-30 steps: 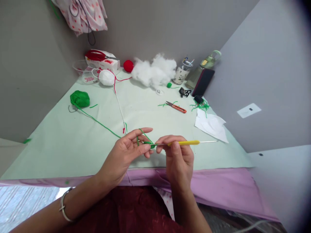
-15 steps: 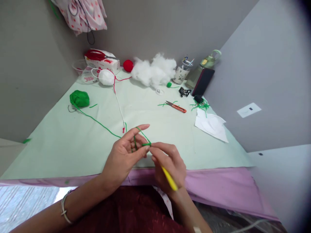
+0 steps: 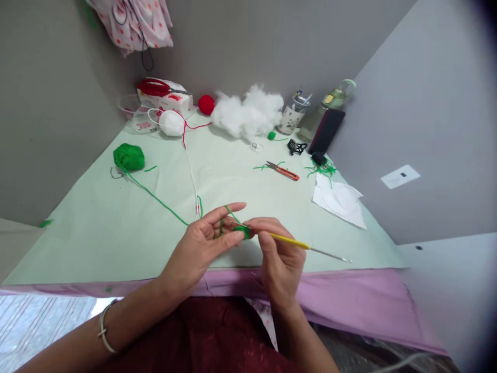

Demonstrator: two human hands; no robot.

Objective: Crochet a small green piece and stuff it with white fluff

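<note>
1. A pale green table [image 3: 97, 228] is filling the view. Grey walls are closing it in at the back and on the right, and a purple cloth [image 3: 349, 300] is edging its near side.
2. The green piece [image 3: 243, 230] is sitting above the near part of the table, between the two hands.
3. The left hand [image 3: 202, 246] is pinching the piece between thumb and fingers. Its forefinger is stretching out, with the strand [image 3: 155, 194] passing over it.
4. The right hand [image 3: 281, 259] is gripping the yellow hook [image 3: 289, 241], fingers closed round the handle. The hook's tip is meeting the piece, and its metal tail is pointing right and slightly down.
5. The strand is running from the left hand back and left across the table to the green ball [image 3: 129, 157].
6. A bracelet [image 3: 103, 327] is circling the left wrist.
7. Orange snips [image 3: 283, 171] are lying well beyond the hands, near green scraps [image 3: 322, 168].
8. White paper [image 3: 339, 199] is lying at the right edge.
9. A white ball [image 3: 171, 123], a red ball [image 3: 206, 104], stuffing [image 3: 248, 111], a cup [image 3: 290, 116] and a phone [image 3: 326, 132] are lining the far edge.
</note>
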